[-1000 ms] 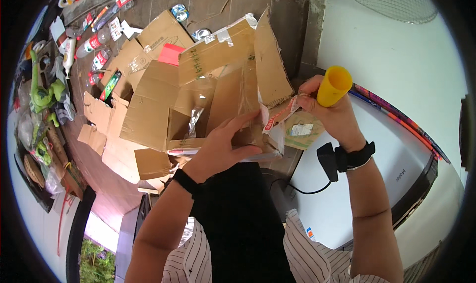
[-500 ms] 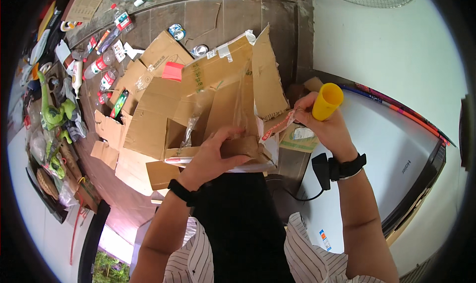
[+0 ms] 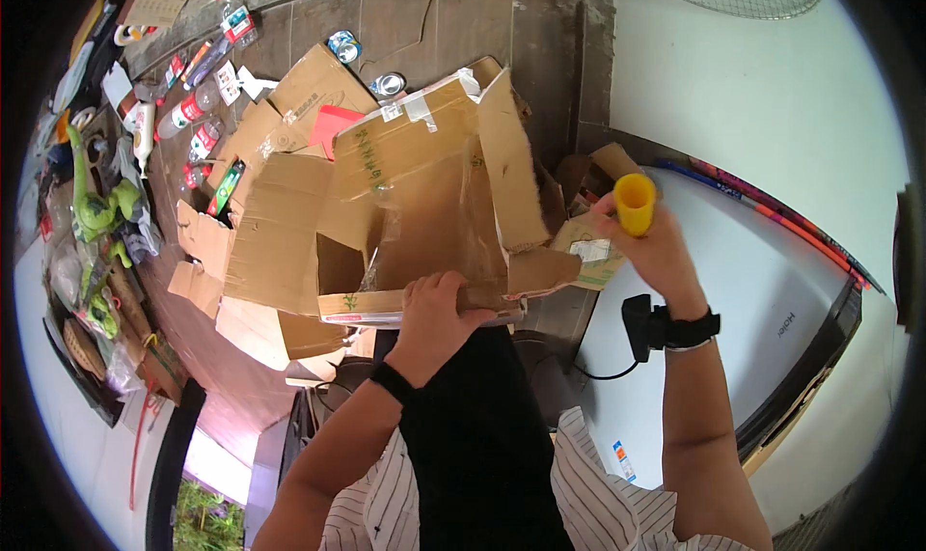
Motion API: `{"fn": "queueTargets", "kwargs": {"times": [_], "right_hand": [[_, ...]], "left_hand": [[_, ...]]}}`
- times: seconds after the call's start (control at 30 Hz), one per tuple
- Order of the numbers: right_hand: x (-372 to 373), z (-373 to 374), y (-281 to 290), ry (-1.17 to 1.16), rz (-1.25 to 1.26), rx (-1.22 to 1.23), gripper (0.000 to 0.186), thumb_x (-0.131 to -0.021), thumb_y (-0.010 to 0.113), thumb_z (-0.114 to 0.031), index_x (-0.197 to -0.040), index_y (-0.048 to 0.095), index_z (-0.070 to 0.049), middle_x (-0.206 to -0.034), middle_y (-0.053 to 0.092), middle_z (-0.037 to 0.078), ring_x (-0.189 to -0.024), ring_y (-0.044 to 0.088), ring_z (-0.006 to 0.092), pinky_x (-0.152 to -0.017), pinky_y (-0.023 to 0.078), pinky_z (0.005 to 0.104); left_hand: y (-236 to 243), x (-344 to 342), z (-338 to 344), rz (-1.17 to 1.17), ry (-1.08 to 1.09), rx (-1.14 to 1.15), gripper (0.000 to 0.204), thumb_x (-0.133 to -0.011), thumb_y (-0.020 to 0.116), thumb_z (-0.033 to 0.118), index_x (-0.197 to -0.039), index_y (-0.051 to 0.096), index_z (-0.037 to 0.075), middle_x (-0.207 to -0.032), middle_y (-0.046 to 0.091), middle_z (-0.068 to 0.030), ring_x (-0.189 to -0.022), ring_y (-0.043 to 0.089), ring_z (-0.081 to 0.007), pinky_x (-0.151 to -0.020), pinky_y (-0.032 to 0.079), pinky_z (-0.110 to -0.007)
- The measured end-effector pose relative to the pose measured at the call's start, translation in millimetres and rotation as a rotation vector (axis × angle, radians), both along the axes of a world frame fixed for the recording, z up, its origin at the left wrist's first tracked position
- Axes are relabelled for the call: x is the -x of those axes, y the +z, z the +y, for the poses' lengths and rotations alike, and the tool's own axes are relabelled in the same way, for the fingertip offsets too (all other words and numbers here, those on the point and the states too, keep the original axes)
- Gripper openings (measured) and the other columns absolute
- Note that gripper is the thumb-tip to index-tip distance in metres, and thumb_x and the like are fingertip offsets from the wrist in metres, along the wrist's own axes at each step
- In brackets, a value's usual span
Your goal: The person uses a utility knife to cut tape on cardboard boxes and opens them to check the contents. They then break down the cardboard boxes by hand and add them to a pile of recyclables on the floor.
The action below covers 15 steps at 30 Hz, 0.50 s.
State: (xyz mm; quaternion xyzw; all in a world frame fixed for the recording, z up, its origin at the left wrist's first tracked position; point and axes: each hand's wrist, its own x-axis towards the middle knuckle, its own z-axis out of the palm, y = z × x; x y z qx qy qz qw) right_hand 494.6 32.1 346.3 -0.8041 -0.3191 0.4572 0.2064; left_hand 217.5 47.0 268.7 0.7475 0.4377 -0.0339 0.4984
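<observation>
A large open cardboard box (image 3: 424,204) lies in front of me, its flaps spread and clear tape clinging inside. My left hand (image 3: 439,315) grips the box's near edge, fingers over the rim and thumb along it. To the right of the box, my right hand (image 3: 656,252) is closed around a hollow yellow tube (image 3: 634,204), whose open end faces up. A torn flap (image 3: 540,271) sticks out at the box's near right corner, below and left of the right hand. The right hand's fingertips are partly hidden by the tube.
Flattened cardboard (image 3: 260,329) spreads to the left of the box. Plastic bottles (image 3: 188,112) and cans (image 3: 389,85) lie on the floor beyond. A green dinosaur toy (image 3: 92,208) sits among clutter at far left. On the right is a large white appliance (image 3: 714,358) beside the wall.
The red-and-white tape strip stretched between the box and my right hand no longer shows. My left hand has slid slightly right and down along the edge. The right hand with the tube dropped slightly.
</observation>
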Motion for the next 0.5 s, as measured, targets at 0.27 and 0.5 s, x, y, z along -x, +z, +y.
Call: {"fn": "queueTargets", "kwargs": {"times": [0.27, 0.5], "right_hand": [[46.5, 71.2, 5.9, -0.192, 0.723, -0.387, 0.011, -0.087, 0.065, -0.01, -0.088, 0.055, -0.006, -0.074, 0.057, 0.001, -0.065, 0.055, 0.0076, -0.059, 0.045, 0.0229], [78.7, 61.4, -23.0, -0.347, 0.874, -0.312, 0.012, -0.088, 0.064, -0.011, -0.085, 0.053, -0.008, -0.069, 0.052, -0.001, -0.061, 0.051, 0.0069, -0.056, 0.042, 0.0234]], "left_hand": [[-10.2, -17.1, -38.3, 0.151, -0.041, -0.118, 0.044, -0.062, 0.079, 0.036, -0.084, 0.055, 0.006, -0.085, 0.058, -0.009, -0.086, 0.057, -0.0284, -0.083, 0.04, -0.043], [-13.6, -17.5, -42.2, 0.149, 0.014, -0.081, 0.055, -0.063, 0.079, 0.041, -0.092, 0.051, 0.004, -0.088, 0.058, -0.0123, -0.091, 0.057, -0.0321, -0.085, 0.04, -0.043]]}}
